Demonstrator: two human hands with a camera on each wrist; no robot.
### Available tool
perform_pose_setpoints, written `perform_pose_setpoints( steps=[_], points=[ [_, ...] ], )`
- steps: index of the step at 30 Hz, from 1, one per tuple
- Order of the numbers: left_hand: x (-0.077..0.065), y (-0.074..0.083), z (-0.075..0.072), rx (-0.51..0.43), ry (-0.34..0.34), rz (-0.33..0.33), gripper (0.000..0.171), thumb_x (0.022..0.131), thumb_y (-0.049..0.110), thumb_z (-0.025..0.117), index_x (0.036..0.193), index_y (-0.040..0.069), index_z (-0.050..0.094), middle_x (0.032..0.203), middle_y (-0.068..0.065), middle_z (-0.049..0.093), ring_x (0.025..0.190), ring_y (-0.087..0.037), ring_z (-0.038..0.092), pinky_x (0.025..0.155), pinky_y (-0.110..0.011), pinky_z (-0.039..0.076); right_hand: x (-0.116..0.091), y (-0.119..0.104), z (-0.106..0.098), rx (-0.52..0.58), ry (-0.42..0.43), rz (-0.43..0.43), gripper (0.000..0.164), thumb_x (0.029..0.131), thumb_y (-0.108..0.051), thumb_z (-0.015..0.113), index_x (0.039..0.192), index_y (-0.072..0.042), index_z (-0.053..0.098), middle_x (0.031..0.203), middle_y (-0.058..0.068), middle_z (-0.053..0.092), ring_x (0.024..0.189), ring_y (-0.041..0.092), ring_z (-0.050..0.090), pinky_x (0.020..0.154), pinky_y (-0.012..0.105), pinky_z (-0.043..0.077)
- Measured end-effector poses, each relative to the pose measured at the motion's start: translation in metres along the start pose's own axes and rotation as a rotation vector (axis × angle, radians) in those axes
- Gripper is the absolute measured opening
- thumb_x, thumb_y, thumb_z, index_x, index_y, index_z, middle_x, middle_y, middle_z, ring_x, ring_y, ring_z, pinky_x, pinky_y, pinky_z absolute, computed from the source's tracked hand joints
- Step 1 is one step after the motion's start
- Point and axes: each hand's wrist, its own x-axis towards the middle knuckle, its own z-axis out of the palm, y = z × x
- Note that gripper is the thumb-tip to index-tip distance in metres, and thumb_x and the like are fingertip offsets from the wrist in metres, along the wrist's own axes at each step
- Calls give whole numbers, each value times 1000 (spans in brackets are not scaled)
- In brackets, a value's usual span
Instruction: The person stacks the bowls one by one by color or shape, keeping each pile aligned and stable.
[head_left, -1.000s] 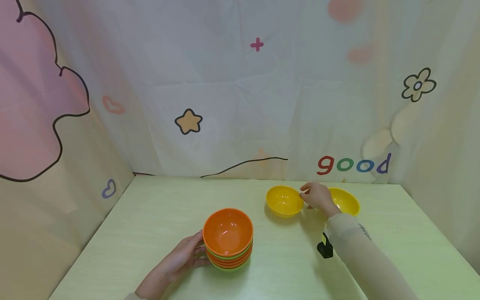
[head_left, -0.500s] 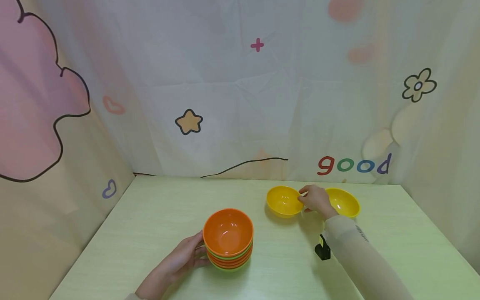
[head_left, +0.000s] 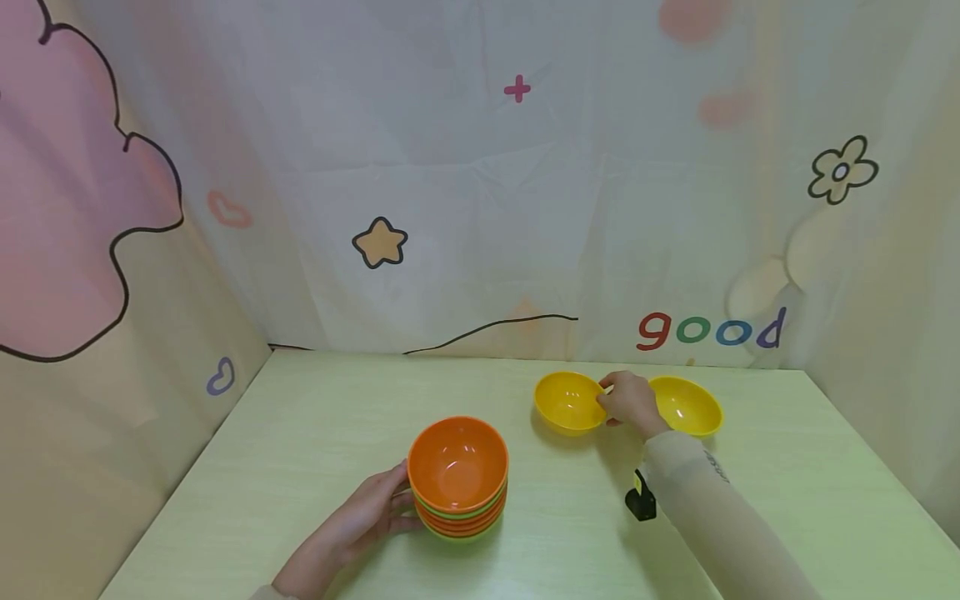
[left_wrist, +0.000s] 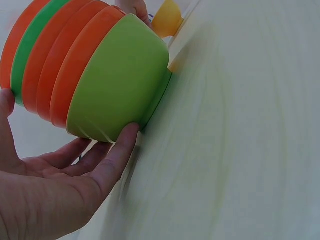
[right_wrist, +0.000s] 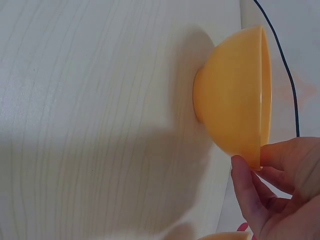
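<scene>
A stack of bowls (head_left: 457,467) stands on the table, an orange bowl on top, green and orange ones beneath, a light green bowl (left_wrist: 117,75) lowest. My left hand (head_left: 367,510) rests against its left side; in the left wrist view the thumb touches near the upper rims and the fingers lie along the lowest bowl. At the back of the table, my right hand (head_left: 632,403) pinches the right rim of a yellow bowl (head_left: 568,403), thumb outside and a finger over the edge in the right wrist view. That bowl sits upright, its base apparently on the table.
Another yellow bowl (head_left: 688,406) stands just right of my right hand, partly hidden by it. A printed curtain (head_left: 465,250) rises behind the table (head_left: 322,417) and along both sides. A small black device (head_left: 641,497) sits at the right wrist.
The right hand has shifted slightly left, its fingers now gripping the yellow bowl's rim. The left hand and the stack have stayed put.
</scene>
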Motion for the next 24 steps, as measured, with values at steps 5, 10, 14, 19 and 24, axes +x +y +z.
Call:
perform_pose_setpoints(
  steps=[5,10,14,19,24],
  points=[
    [1,0,0,-3,13,-12,79,89,58,45,141,0,31,142,-17,39,115,-24,54,91,-43,49,1,0,2,5,10,7,34,88,-6,58,119,8,53,103,24,59,64,22,63,61,27,56],
    [2,1,0,-7,29,-25,80,88,57,46,141,0,31,143,-18,37,115,-24,54,90,-43,49,3,1,1,20,11,13,33,86,-3,58,116,9,54,101,24,59,63,22,63,58,26,55],
    [1,1,0,-15,33,-32,79,88,57,46,141,0,31,144,-18,36,115,-23,53,90,-43,49,4,1,1,22,11,25,33,85,-1,58,116,8,54,102,25,58,63,22,63,57,25,55],
    [1,1,0,-20,37,-32,82,87,58,48,141,-1,30,144,-19,36,115,-23,54,91,-43,49,4,0,3,22,20,32,34,85,-3,58,117,7,55,105,24,58,64,21,62,59,26,56],
    [2,0,0,-16,40,-22,82,87,58,47,140,-2,32,142,-18,38,116,-24,53,90,-42,49,4,-2,3,17,25,37,34,85,-2,58,118,7,55,106,24,58,63,20,61,60,26,56]
  ],
)
